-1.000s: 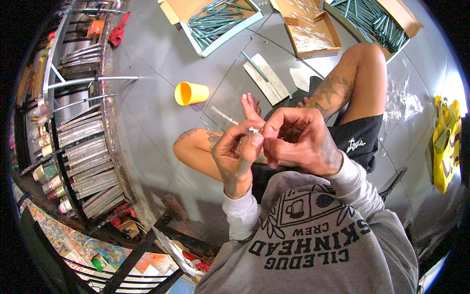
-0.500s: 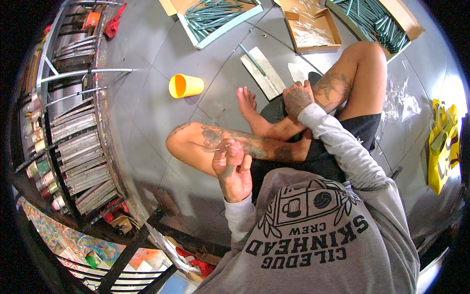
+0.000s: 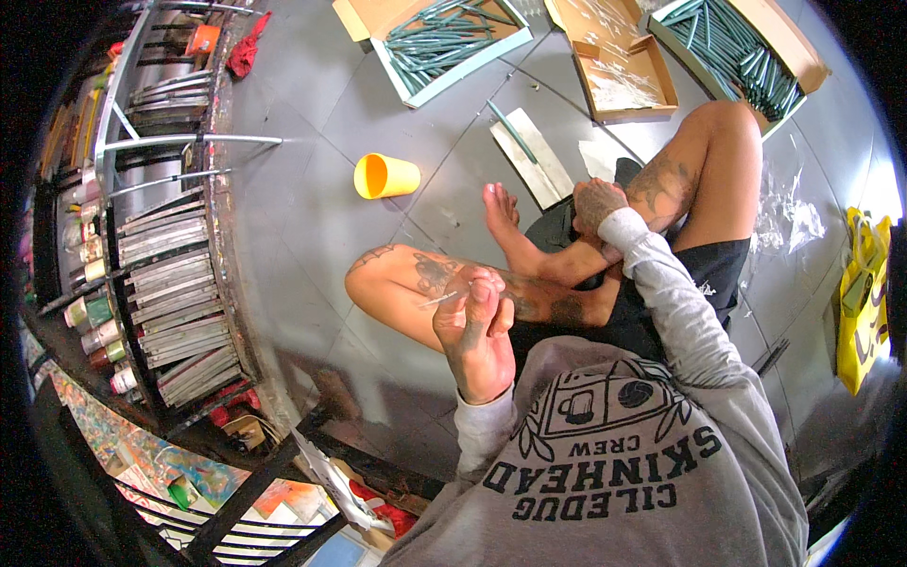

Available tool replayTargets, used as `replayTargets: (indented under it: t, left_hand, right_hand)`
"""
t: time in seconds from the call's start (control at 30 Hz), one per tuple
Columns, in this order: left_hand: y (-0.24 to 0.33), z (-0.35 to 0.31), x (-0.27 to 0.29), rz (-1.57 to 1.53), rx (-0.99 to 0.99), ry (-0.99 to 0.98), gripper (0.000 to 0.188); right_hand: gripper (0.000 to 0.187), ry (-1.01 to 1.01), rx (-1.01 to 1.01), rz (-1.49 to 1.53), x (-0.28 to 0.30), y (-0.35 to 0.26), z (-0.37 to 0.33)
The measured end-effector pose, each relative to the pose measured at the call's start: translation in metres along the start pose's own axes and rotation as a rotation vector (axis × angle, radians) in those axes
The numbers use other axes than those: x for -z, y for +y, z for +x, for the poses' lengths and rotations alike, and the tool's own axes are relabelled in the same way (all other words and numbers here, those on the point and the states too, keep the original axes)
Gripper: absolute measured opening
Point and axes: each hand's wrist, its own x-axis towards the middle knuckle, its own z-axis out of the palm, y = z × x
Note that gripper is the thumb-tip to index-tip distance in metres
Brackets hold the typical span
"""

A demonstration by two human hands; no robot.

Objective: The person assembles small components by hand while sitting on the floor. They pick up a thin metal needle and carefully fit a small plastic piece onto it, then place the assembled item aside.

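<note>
The left hand [image 3: 477, 326] has its thumb and fingertips pinched narrow on a thin white stick [image 3: 437, 302], which pokes out to their left, slightly blurred, above the tattooed leg. Beyond that knee, grey tiled floor [image 3: 293, 227] stretches leftward from these fingers to the edge of a rack [image 3: 189, 144] with metal bars and stacked frames [image 3: 179, 302]; ahead and left, a smooth yellow plastic cup [image 3: 402, 178] lies on its side. The right hand [image 3: 597, 200] is loosely curled, knuckles up, by the near end of a flat pale slab [image 3: 550, 181]; what its fingers hold, I cannot tell. A slender dark green rod [image 3: 513, 129] lies along the slab, ahead of these fingers, with a white paper scrap [image 3: 600, 158] just beyond them. Farther ahead, a brown cardboard box [image 3: 633, 114] of thin white sticks sits between a left box [image 3: 470, 68] and a right box [image 3: 789, 47], both heaped with green rods. Well right of both hands are crumpled transparent plastic [image 3: 784, 217] and a glossy yellow bag [image 3: 862, 307].
</note>
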Motion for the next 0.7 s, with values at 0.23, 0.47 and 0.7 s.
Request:
replayTargets:
  t: [0.23,0.47,0.7]
  left_hand:
    - [0.004,0.000,-0.006,-0.056,-0.037,-0.076,0.009]
    - [0.008,0.007,-0.007,-0.055,-0.116,-0.211,0.019]
    - [0.017,0.009,-0.017,0.163,-0.239,-0.114,0.014]
  right_hand:
    - [0.017,0.200,-0.018,-0.159,-0.022,-0.008,0.008]
    - [0.009,0.420,-0.020,-0.160,-0.027,0.000,0.006]
    - [0.015,0.644,0.800,0.897,0.074,-0.027,-0.104]
